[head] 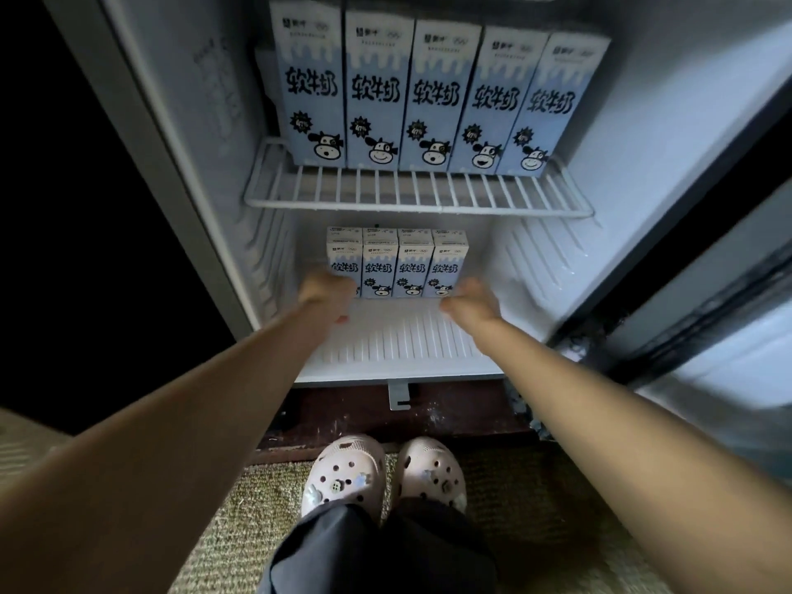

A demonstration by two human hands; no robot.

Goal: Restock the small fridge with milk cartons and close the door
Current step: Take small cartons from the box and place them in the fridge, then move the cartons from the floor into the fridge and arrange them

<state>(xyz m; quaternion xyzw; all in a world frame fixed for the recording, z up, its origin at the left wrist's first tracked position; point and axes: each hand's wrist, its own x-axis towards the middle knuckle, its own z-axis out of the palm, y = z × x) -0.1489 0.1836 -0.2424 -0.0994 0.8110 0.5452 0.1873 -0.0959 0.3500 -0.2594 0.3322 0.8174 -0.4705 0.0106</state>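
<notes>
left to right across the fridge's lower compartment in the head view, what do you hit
left inner wall → left hand → row of milk cartons → right hand → open door

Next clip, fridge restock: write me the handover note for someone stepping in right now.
Left hand is against the leftmost carton of the lower row; right hand at its right end. Blur hides whether either grips.
The wire shelf holds five upper cartons in front.
Lower row: four across, more behind.
The door is open.
Left: settle the row, withdraw hands, close the door.
</notes>
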